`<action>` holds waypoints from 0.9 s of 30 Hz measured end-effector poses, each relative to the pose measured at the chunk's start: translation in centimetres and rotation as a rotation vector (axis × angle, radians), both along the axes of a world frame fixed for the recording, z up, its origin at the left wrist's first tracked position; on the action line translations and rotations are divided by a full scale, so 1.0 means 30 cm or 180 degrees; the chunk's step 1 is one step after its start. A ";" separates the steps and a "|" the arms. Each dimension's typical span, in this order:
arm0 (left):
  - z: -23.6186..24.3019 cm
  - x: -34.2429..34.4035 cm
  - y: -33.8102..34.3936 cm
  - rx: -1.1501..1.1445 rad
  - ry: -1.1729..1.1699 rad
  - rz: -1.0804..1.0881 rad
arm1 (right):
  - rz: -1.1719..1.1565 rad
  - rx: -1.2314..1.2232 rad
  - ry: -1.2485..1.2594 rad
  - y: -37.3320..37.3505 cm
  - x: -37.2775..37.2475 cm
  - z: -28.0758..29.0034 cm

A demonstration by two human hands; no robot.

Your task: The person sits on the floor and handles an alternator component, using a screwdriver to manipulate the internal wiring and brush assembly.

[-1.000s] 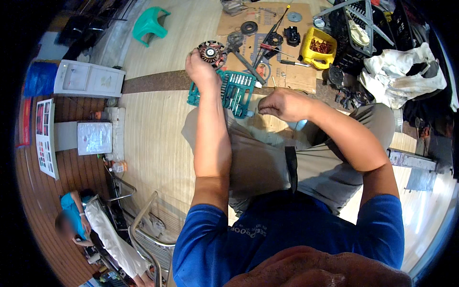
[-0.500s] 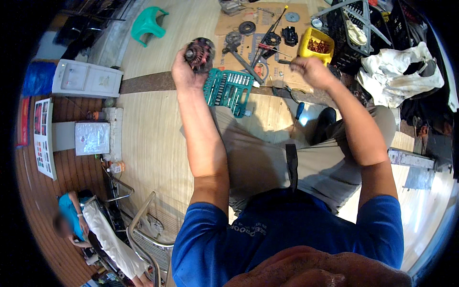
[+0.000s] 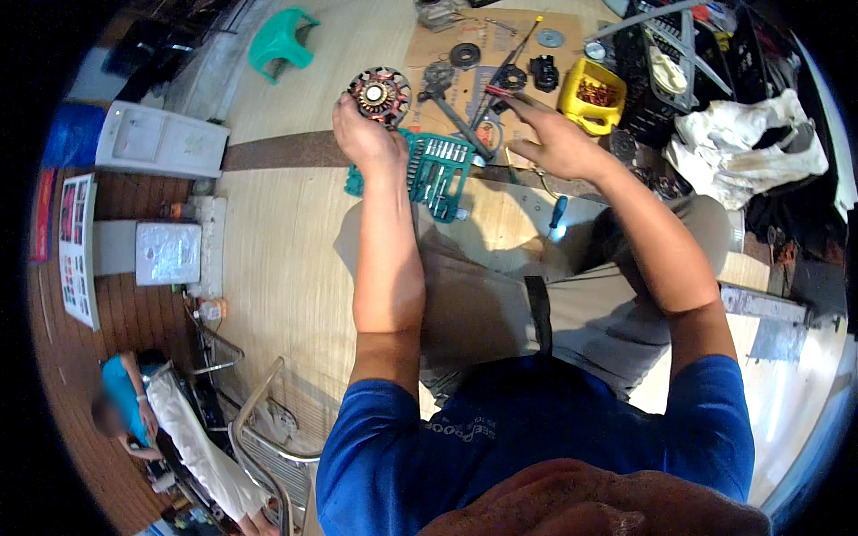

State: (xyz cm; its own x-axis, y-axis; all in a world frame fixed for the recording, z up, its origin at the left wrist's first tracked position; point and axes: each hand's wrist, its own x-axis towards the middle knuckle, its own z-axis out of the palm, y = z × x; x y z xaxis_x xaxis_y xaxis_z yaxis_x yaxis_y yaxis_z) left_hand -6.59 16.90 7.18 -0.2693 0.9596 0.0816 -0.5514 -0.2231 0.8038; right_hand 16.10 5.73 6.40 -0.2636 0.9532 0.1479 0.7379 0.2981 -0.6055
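My left hand [image 3: 362, 134] grips a round copper-wound motor part [image 3: 386, 94] with a metal hub, held above the left end of a teal socket set [image 3: 447, 165]. My right hand [image 3: 559, 147] reaches over the cardboard [image 3: 483, 36], fingers extended and apart near a red-handled screwdriver [image 3: 497, 90]; whether they touch it is unclear. Around it lie dark round parts [image 3: 464, 55], a long dark tool [image 3: 460, 123], a black housing [image 3: 543, 73] and pliers [image 3: 547, 183]. A blue-handled screwdriver [image 3: 558, 212] is on the floor nearer my legs. A yellow container [image 3: 592, 94] holds copper-coloured pieces.
Black crates [image 3: 652, 107], metal arms and white cloth [image 3: 746, 152] crowd the right. A green stool [image 3: 277, 45] stands at back left, a white cabinet [image 3: 161, 138] at left. A person in teal [image 3: 130, 402] reclines on a metal-framed seat [image 3: 259, 384] at lower left.
My right hand has moved forward from above my lap to the cardboard and its fingers have spread. The part in my left hand tilted, then turned its face back up.
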 end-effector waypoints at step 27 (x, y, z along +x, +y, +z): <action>0.035 0.130 -0.087 -0.0512 0.1004 -0.0996 | -0.0866 0.0361 0.0481 0.017 -0.012 -0.017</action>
State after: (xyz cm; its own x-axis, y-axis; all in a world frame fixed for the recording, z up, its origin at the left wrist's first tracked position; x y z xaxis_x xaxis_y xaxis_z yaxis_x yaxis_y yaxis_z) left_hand -2.67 14.30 8.22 0.0491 0.9979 -0.0434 -0.2957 0.0560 0.9536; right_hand 15.75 6.25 5.88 0.0314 0.9609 0.2751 0.7040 0.1741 -0.6886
